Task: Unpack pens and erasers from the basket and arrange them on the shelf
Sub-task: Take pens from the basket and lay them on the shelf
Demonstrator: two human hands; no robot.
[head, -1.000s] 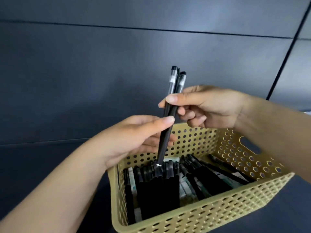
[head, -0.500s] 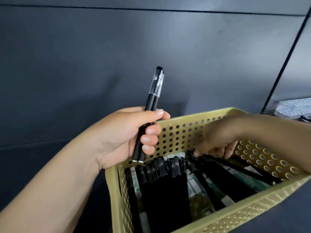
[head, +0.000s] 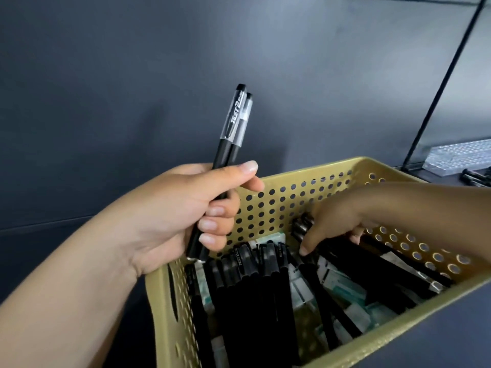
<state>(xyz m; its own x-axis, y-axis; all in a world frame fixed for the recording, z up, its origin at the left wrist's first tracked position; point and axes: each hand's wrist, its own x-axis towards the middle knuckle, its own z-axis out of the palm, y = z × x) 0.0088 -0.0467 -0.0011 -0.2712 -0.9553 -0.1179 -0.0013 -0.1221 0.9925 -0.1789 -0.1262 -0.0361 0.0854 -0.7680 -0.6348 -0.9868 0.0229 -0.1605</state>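
Since prev frame, right hand (head: 337, 224) dug deeper among basket (head: 292, 187) pens (head: 265, 282), grip unclear; left hand (head: 180, 213) clutches two pens (head: 233, 128) upright, clear of basket.

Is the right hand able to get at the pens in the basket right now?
Probably yes: the right hand is already inside the open-topped basket, fingers on the loose pens, nothing covering them.

Mustard-yellow basket (head: 289, 192) dotted with round holes; black pens (head: 231, 144) with clear caps, white lettering; dark slate-blue wall (head: 132, 62)
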